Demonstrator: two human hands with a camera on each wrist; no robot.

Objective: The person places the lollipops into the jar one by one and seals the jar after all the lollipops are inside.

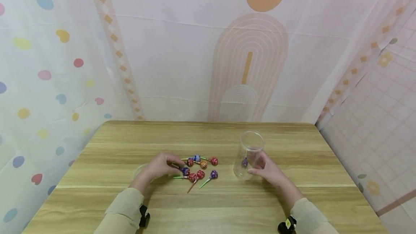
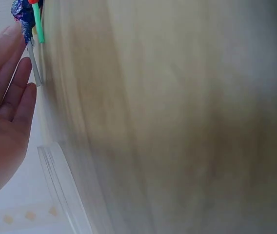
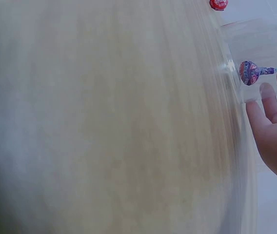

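Observation:
Several wrapped lollipops (image 1: 199,169) lie in a loose heap at the middle of the wooden table (image 1: 208,205). My left hand (image 1: 175,165) reaches into the heap from the left, its straight fingertips (image 2: 12,34) touching a blue lollipop (image 2: 22,13) with a green stick. A clear plastic jar (image 1: 248,154) stands upright to the right, with one purple lollipop (image 3: 248,72) inside. My right hand (image 1: 260,168) holds the jar low on its near side, thumb in front and fingers (image 3: 270,100) against the wall.
A clear round lid (image 1: 139,170) lies flat just left of my left wrist, its rim (image 2: 55,185) showing in the left wrist view. Patterned curtains enclose the table on three sides. Bare wood lies in front of and behind the heap.

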